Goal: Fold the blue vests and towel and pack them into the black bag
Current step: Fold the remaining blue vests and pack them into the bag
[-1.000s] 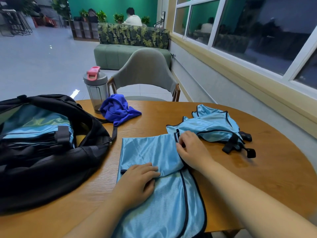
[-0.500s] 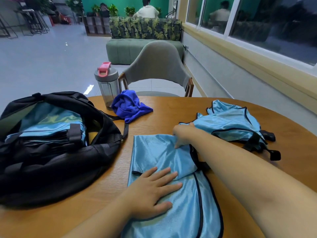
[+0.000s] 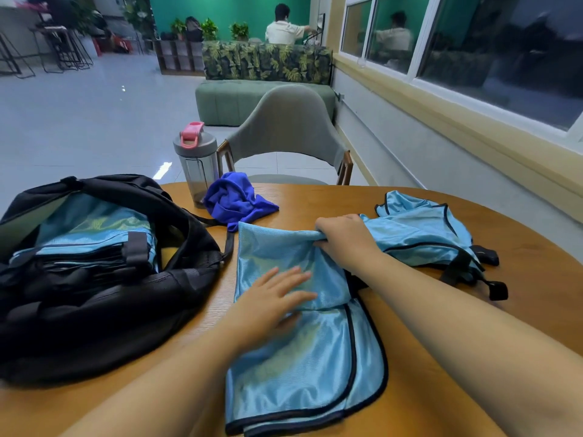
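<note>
Left hand (image 3: 271,305), frame centre: fingers spread and straight, pressing flat on the vest (image 3: 299,351) lying on the table (image 3: 520,310). Right hand (image 3: 345,239), above centre: fingers curled, gripping the vest's folded top edge. Second vest (image 3: 422,228) crumpled at right, just beside the right hand. Towel (image 3: 236,200) bunched above centre. Bag (image 3: 104,298) open at left, folded vests inside. Versus half a second ago: right hand now farther up the table with the fold; left hand stays flat.
</note>
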The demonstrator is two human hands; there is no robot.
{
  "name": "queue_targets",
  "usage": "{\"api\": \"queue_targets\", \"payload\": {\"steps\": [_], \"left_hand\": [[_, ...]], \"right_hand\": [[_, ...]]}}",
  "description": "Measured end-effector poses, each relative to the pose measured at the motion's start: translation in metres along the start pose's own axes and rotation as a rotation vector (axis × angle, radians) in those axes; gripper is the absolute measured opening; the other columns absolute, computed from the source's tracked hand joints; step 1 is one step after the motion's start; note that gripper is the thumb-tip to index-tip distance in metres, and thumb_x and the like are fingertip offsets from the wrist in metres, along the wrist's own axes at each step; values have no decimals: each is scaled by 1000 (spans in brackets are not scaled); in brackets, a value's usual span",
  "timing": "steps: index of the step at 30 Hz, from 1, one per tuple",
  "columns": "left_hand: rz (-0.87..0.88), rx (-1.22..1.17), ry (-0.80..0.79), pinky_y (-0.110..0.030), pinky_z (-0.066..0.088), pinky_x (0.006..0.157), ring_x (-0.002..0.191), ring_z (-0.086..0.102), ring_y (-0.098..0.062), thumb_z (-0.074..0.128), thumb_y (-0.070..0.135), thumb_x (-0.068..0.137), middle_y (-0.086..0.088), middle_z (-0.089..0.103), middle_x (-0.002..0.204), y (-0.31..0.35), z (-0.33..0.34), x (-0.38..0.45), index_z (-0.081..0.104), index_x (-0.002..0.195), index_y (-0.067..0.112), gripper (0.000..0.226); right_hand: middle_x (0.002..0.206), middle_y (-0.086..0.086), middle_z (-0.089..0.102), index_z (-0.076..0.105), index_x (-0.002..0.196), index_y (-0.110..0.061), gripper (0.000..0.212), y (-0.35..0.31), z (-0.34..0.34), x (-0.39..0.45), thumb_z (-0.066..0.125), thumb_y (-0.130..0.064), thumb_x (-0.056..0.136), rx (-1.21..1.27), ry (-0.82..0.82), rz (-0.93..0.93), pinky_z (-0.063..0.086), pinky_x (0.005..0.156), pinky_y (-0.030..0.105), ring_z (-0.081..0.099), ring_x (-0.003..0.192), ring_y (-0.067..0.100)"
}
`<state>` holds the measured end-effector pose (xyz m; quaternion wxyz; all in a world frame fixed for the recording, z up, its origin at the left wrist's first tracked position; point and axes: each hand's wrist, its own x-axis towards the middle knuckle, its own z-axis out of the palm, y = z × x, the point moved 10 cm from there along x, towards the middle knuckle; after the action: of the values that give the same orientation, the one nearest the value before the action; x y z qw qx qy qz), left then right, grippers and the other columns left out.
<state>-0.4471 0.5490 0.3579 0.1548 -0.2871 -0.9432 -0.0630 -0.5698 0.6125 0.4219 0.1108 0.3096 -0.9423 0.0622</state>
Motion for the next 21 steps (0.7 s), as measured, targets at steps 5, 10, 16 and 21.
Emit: {"api": "queue_targets", "payload": {"steps": [5,10,16,21], "left_hand": [[-89,137,128,-45,38,104,127,51,-23,80,10,58,-2,52,139,-17,-50,20,46,126,27,77],[-362,370,182,-48,24,103,105,63,-21,88,19,45,2,67,111,-49,-87,19,60,122,24,82],[-218,412,150,-35,28,75,54,55,-21,81,14,38,7,52,55,-8,-105,-15,58,60,23,33],[-118,261,83,-29,27,68,56,56,-16,81,24,40,9,53,58,41,-86,-55,60,66,27,34]], "right_hand": [[70,-4,52,49,79,-19,17,-16,-24,-16,64,-15,86,-25,103,-77,35,94,37,54,72,25],[53,-5,52,54,64,-16,39,-39,-52,-41,78,8,45,-109,261,-216,51,77,40,52,49,21],[61,-2,54,56,71,-16,34,-65,-66,-100,72,8,52,-246,373,-399,43,93,38,53,58,21],[66,-2,57,57,75,-17,23,-81,-63,-165,61,4,66,-241,379,-515,38,93,37,56,62,23]]}}
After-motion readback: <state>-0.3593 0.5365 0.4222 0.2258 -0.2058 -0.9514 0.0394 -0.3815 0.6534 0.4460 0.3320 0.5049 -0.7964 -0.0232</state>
